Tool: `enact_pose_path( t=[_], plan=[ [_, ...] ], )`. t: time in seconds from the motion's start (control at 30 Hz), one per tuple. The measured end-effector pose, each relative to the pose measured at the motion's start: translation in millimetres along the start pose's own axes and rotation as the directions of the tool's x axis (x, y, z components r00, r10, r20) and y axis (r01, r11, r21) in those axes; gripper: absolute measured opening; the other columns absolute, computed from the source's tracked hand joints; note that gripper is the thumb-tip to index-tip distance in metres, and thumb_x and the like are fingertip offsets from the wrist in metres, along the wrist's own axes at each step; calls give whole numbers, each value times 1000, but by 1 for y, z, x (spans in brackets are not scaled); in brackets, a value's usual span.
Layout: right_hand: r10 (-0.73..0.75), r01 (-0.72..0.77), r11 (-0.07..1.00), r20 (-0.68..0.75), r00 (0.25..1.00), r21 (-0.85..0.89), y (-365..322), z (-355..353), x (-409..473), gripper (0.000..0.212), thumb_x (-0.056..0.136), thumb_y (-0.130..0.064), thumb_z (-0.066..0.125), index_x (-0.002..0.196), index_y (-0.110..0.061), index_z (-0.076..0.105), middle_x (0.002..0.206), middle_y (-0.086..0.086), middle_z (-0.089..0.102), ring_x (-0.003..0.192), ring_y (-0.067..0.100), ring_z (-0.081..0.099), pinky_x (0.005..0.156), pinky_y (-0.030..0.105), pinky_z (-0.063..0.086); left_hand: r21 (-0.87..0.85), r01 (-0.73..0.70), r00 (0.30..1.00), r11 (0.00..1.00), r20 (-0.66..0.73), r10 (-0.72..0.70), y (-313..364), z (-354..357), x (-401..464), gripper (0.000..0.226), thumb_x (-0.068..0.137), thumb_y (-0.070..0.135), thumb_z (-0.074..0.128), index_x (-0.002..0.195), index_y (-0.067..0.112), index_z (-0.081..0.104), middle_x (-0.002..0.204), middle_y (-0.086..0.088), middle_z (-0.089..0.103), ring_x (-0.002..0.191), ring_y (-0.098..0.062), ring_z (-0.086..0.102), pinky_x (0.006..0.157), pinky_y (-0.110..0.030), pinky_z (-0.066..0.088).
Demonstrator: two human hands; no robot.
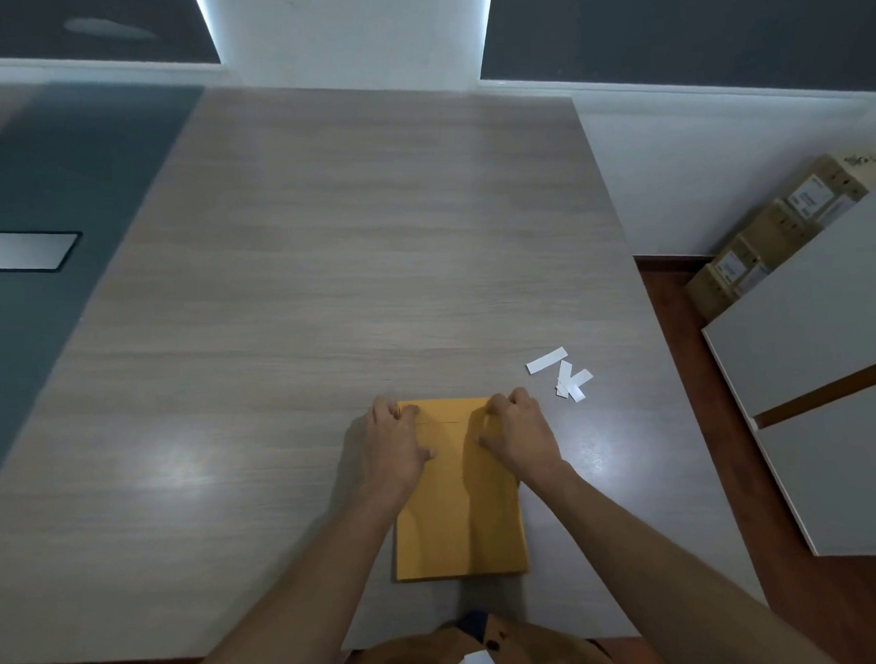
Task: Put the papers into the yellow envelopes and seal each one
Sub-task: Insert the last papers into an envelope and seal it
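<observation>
A wide wooden table (324, 266) fills most of the view, seen from above by the person sitting at its near edge. Beyond the table's right side, at about three o'clock, a white cabinet (818, 328) stands on a reddish floor, with a row of cardboard boxes (780, 230) against the wall behind it.

One yellow envelope (462, 524) lies flat on the table at six o'clock, close to the person. Its long axis runs from twelve to six o'clock, straight away from the viewer, and its flap end points toward twelve o'clock. The flap is folded down, its edge showing as a thin line across the top.

Both forearms reach in from the bottom. The left hand (395, 447) rests on the envelope's upper left corner, fingers curled down onto the flap, thumb lying across the paper. The right hand (516, 436) presses the upper right corner in the same way, fingers bent onto the flap. Whether either hand pinches the flap or only presses it cannot be told.

A few small white paper strips (564, 374) lie loosely crossed on the table at two o'clock from the envelope, near the right hand but apart from it.
</observation>
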State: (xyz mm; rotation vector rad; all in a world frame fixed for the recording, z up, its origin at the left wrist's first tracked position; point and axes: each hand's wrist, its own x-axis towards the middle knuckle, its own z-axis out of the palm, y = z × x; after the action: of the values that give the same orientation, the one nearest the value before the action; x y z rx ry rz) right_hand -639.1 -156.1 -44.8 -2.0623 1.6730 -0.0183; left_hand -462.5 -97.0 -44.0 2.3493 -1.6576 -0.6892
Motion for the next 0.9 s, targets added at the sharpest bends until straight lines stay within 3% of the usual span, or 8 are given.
enact_pose_path(
  t=[0.17, 0.27, 0.4, 0.47, 0.6, 0.67, 0.8, 0.9],
  plan=[
    [340, -321, 900, -17, 940, 294, -9, 7, -8, 63, 70, -38, 83, 111, -9, 45, 113, 11, 53, 102, 31, 58, 81, 36, 50, -325, 303, 949, 896, 11, -316, 13, -2, -3, 67, 71, 14, 84, 124, 11, 43, 122, -11, 45, 97, -23, 51, 69, -28, 43],
    [412, -387, 873, -21, 911, 297, -13, 12, -8, 63, 71, -40, 83, 113, -7, 49, 114, 12, 57, 103, 30, 59, 84, 36, 50, -408, 400, 912, 821, 85, -402, 13, -2, 4, 56, 74, 20, 81, 116, 7, 47, 106, -11, 59, 90, -28, 61, 62, -29, 44],
    [416, -390, 877, -35, 909, 281, -13, 16, -10, 64, 72, -42, 81, 115, -4, 51, 115, 13, 57, 106, 30, 58, 86, 35, 47, -483, 422, 898, 767, 109, -426, 5, -3, 9, 24, 74, 20, 77, 92, 6, 69, 77, -4, 70, 63, -18, 64, 45, -23, 41],
    [417, -390, 875, -37, 908, 287, -11, 16, -10, 64, 72, -42, 81, 115, -4, 51, 115, 12, 58, 107, 29, 57, 86, 35, 47, -525, 414, 902, 744, 131, -411, 4, -6, 9, 5, 75, 17, 75, 78, 14, 73, 73, -2, 71, 62, -18, 66, 53, -27, 51],
    [412, -385, 872, -31, 911, 303, -10, 15, -11, 64, 72, -43, 81, 114, -4, 52, 115, 13, 58, 107, 30, 57, 86, 36, 47, -608, 434, 892, 665, 183, -414, 2, -6, 14, 13, 77, 21, 77, 67, 23, 68, 78, -2, 73, 74, -23, 70, 73, -37, 60],
    [414, -388, 869, -24, 910, 307, -10, 15, -11, 64, 71, -45, 81, 112, -5, 53, 113, 12, 59, 105, 30, 58, 86, 37, 50, -651, 433, 887, 624, 185, -422, 3, -6, 16, 14, 75, 27, 79, 71, 21, 68, 81, -3, 73, 77, -24, 69, 75, -39, 59],
    [398, -375, 861, 3, 917, 344, -7, 14, -11, 60, 70, -48, 80, 110, -10, 56, 109, 7, 62, 103, 26, 60, 84, 36, 51, -723, 424, 886, 546, 207, -415, 5, -7, 17, 26, 83, 32, 74, 83, 15, 54, 80, -2, 61, 76, -23, 58, 64, -31, 45],
    [367, -344, 857, 14, 930, 384, -5, 14, -13, 56, 72, -45, 80, 112, -12, 58, 110, 5, 62, 105, 23, 58, 84, 33, 47, -774, 433, 883, 462, 262, -388, 7, -6, 16, 17, 91, 26, 65, 98, 16, 53, 97, -7, 63, 90, -27, 62, 80, -41, 54]
  ],
)
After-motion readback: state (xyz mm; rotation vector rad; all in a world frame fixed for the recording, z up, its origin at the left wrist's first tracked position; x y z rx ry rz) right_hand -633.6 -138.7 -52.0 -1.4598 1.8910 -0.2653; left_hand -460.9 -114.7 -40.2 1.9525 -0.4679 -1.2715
